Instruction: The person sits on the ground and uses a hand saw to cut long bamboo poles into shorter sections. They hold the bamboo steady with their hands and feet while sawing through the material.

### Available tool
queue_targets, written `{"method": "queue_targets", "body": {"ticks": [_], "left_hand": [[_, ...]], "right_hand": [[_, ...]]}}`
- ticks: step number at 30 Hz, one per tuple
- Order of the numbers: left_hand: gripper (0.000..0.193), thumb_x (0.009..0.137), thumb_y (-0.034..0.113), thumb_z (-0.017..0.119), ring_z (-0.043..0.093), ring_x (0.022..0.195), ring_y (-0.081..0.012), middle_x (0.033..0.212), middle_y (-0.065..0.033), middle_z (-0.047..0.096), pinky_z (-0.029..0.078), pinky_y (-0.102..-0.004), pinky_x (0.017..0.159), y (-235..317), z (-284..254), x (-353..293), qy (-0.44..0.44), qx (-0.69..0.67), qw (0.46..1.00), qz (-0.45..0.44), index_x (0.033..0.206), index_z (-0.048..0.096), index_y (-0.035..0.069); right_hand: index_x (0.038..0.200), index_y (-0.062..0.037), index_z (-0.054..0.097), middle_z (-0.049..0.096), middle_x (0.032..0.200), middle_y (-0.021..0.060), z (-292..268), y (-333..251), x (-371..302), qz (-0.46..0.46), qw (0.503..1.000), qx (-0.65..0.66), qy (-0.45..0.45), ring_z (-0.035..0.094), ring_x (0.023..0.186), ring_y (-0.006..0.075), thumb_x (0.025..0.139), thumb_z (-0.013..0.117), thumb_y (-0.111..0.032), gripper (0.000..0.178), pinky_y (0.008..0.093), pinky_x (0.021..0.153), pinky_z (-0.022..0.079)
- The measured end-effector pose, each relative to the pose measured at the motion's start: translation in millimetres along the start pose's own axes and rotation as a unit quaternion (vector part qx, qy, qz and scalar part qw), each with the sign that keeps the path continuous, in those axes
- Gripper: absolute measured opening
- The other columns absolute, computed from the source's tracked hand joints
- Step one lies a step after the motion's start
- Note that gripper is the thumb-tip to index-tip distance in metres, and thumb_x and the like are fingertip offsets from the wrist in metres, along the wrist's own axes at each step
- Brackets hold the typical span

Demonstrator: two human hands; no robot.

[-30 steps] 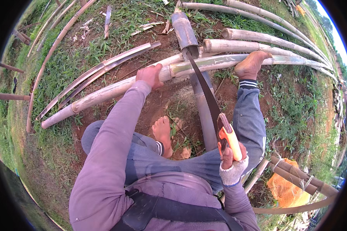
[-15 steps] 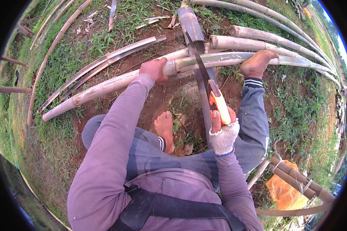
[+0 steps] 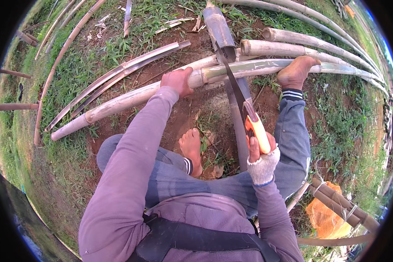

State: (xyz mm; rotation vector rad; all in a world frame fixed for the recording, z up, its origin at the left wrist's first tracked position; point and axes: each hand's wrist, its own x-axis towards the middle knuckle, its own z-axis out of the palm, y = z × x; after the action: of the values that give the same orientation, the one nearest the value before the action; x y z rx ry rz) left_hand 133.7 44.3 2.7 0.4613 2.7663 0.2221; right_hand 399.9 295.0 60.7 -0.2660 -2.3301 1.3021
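One pole (image 3: 212, 75) lies crosswise before you, the saw (image 3: 237, 90) crossing it, contact unclear. Your left hand (image 3: 177, 82) is clamped over the pole, left of the blade; your gloved right hand (image 3: 263, 160) wraps the saw's handle. Right foot (image 3: 296, 73) on the pole, orange net (image 3: 328, 214) low right.

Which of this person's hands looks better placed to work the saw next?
Probably the right hand: it grips the saw by its orange handle, and the saw crosses the bamboo pole in this view. The left hand grasps the pole.
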Motion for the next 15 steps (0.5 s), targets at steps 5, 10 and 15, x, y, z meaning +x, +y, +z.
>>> {"method": "queue_targets", "body": {"ticks": [5, 10, 15], "left_hand": [[0.062, 0.082, 0.041, 0.09, 0.073, 0.119, -0.0374, 0.125, -0.0145, 0.074, 0.059, -0.048, 0.101, 3.9, 10.6, 1.6, 0.023, 0.009, 1.0, 0.001, 0.13, 0.06, 0.016], [0.061, 0.083, 0.04, 0.089, 0.073, 0.119, -0.0376, 0.125, -0.0146, 0.074, 0.059, -0.0482, 0.1, 19.7, 1.9, 16.8, 0.027, 0.023, 0.999, 0.041, 0.131, 0.06, 0.015], [0.058, 0.084, 0.039, 0.087, 0.073, 0.118, -0.0379, 0.125, -0.0148, 0.074, 0.059, -0.0485, 0.1, -1.1, 9.0, 0.7, 0.014, 0.003, 1.0, 0.006, 0.13, 0.06, 0.015]], "right_hand": [[0.114, 0.0029, 0.068, 0.074, 0.093, 0.0148, 3.8, 4.6, 3.7, -0.02, 0.999, -0.031, -0.003, 0.072, 0.078, 0.0248, 0.102, 0.075, -0.02, 0.026, 0.0383, 0.074, 0.056], [0.112, 0.0006, 0.07, 0.07, 0.078, 0.0147, 48.6, 9.6, 71.6, 0.006, 0.999, -0.037, 0.015, 0.068, 0.066, 0.0272, 0.102, 0.078, -0.026, 0.03, 0.0399, 0.065, 0.053], [0.116, 0.0042, 0.064, 0.072, 0.091, 0.0096, -32.1, -5.1, -45.3, 0.032, 0.999, -0.011, -0.034, 0.069, 0.075, 0.0137, 0.105, 0.072, -0.022, 0.029, 0.0278, 0.066, 0.055]]}}
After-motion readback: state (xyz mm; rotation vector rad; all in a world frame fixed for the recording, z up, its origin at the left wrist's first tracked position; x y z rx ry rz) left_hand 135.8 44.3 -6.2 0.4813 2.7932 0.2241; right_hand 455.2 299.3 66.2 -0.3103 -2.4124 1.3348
